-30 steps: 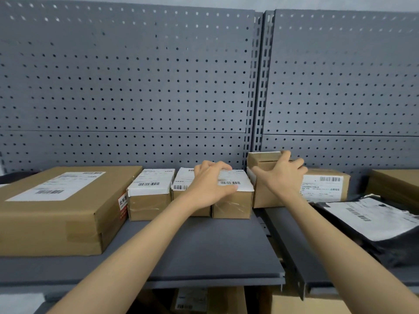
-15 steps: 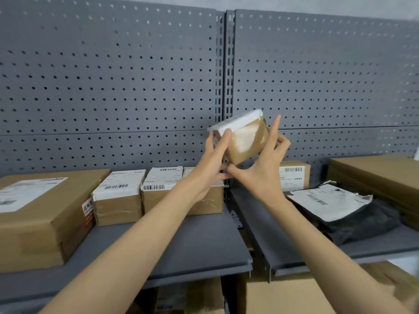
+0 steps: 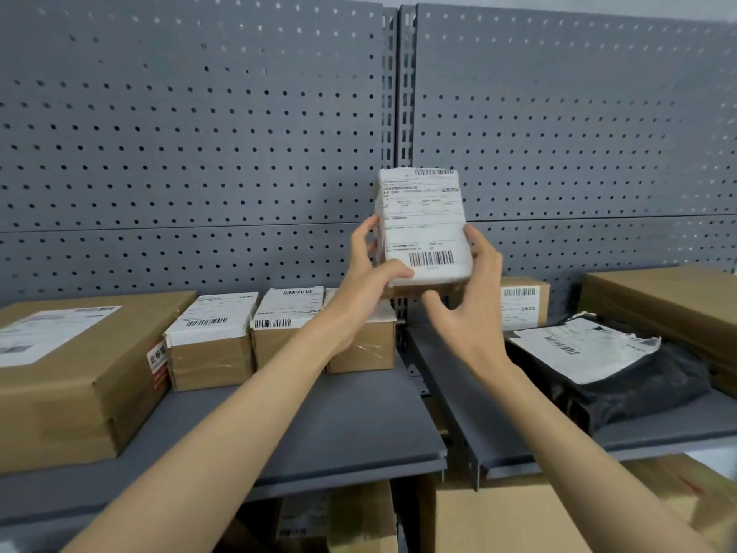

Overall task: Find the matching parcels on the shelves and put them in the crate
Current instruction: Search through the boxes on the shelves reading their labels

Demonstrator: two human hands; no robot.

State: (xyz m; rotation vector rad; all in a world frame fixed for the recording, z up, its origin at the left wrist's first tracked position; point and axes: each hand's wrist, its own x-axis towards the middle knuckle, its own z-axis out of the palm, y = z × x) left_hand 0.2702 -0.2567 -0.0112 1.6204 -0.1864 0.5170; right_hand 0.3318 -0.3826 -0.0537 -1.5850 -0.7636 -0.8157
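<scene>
grey perforated metal backboard [image 3: 191, 133] behind two grey steel shelves [image 3: 327, 429], parcels lined up w/ labels up. small brown cardboard parcel w/ white shipping label [image 3: 422, 229] is lifted clear of the shelf, tilted so the label faces the camera, prob. to check it against the wanted one. left hand [image 3: 373, 269] has its grip closed on the parcel's left edge, thumb across the lower label corner; right hand [image 3: 472, 297] is closed on the right edge, thumb under the base. three similar small brown boxes [image 3: 207, 345] sit in a row below, a big flat brown carton [image 3: 75, 369] at left, a black poly mailer bag [image 3: 622, 373] at right. label shows barcodes top & bottom; text too small to read. red sticker on the big carton has chinese characters. crate not in view.
</scene>
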